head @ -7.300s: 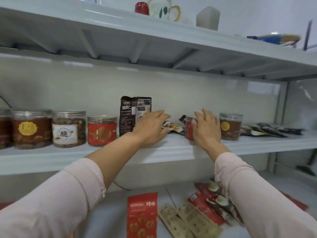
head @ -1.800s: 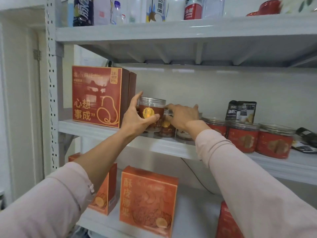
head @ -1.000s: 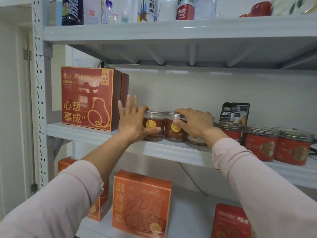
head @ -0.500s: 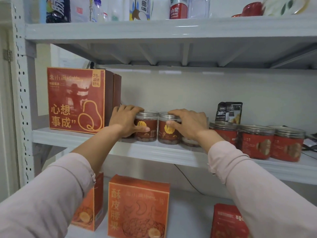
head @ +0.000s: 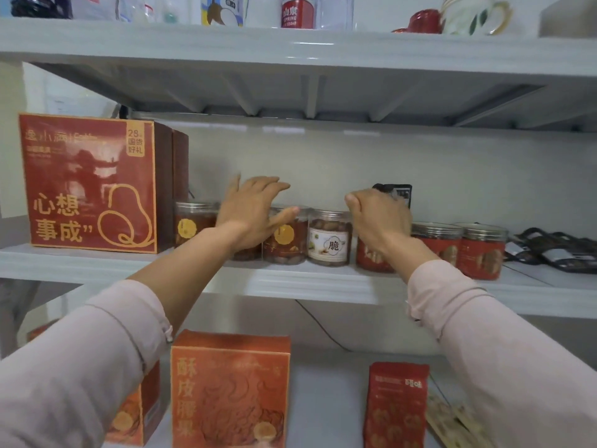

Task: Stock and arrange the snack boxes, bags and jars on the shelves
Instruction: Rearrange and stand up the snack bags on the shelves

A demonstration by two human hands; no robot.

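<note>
The jars (head: 329,240) are clear plastic tubs with screw lids, packed with nuts. I'd guess they're light-ish, stiff-walled and a bit slick on the sides. Probably not fragile, but they could tip or skate if shoved up near the top. Best bet is fingers round the lid rim from above, or wrap the body low down and slide it. They sit in one row on the middle shelf (head: 290,281), touching or nearly so, running right from the big red box (head: 90,182).

The left hand (head: 255,215) is spread wide with straight fingers. Its palm is in front of one brown jar and the thumb lies over the lid of the next brown jar (head: 286,244). It isn't gripping anything. The right hand (head: 381,218) is curled, knuckles up, over a red jar (head: 371,258), and I can't tell if it actually has the lid.

The shelf looks like smooth white painted metal, so stuff should slide easily, and there's decent headroom above. Black bags (head: 555,250) lie flat at the far right, and a pouch (head: 399,194) stands behind the right hand. The lower shelf (head: 323,399) holds an orange box (head: 229,389) and a red bag (head: 397,405).
</note>
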